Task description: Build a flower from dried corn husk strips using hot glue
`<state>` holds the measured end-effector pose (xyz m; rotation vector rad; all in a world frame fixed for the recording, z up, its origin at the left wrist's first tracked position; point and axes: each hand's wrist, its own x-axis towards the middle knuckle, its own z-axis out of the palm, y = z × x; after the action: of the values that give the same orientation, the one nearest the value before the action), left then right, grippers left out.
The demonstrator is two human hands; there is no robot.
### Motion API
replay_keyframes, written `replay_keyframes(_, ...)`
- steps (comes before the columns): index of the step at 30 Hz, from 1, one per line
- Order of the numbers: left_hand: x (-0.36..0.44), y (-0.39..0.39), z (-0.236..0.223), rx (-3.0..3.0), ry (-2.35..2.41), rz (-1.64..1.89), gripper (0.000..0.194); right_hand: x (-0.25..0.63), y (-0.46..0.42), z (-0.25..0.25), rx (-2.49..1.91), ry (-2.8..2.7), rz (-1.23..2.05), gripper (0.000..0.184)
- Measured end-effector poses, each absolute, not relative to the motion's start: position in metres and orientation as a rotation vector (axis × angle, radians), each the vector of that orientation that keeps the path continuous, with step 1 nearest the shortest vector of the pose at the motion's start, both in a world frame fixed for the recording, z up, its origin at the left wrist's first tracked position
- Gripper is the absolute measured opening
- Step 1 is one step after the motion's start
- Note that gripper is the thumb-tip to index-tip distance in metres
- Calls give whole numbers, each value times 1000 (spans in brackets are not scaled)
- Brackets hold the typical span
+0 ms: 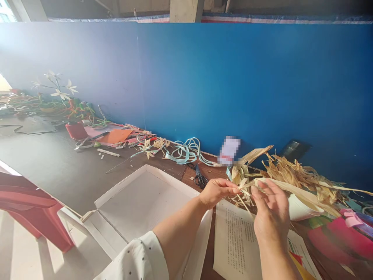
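Between my two hands is a pale dried corn husk strip (247, 186). My left hand (215, 191) pinches one end of it between thumb and fingertips. The fingers of my right hand (270, 206) are curled around its other end, with the thumb against it; the exact grip is partly hidden. A heap of dried corn husks (294, 171) lies just behind my right hand, and a long husk stretches to the right. A printed paper sheet (236, 237) rests below my hands. Black-handled scissors (199, 178) lie left of my left hand.
An open white box (140, 202) takes up the near table. A white cup (304, 208) lies tilted at right. Coiled cord (192, 147), a husk flower (147, 147) and paper scraps line the blue partition (233, 77). A red stool (37, 206) stands at left.
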<state>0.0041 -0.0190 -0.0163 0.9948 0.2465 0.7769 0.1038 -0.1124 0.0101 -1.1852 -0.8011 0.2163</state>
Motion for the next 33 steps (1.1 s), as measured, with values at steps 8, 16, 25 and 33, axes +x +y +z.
replay_keyframes(8, 1, -18, -10, 1037, 285, 786, 44, 120, -121, 17, -1332, -1410, -357, 15)
replay_keyframes(16, 0, -19, -9, 1080, 286, 762, 47, 132, -120, 16, -1376, -1491, -278, 15)
replay_keyframes(25, -1, -17, -12, 1158, 283, 711, 46, 140, -120, 10, -1376, -1555, -231, 13)
replay_keyframes(33, 0, -14, -16, 1266, 274, 711, 48, 147, -121, 6, -1434, -1591, -87, 11)
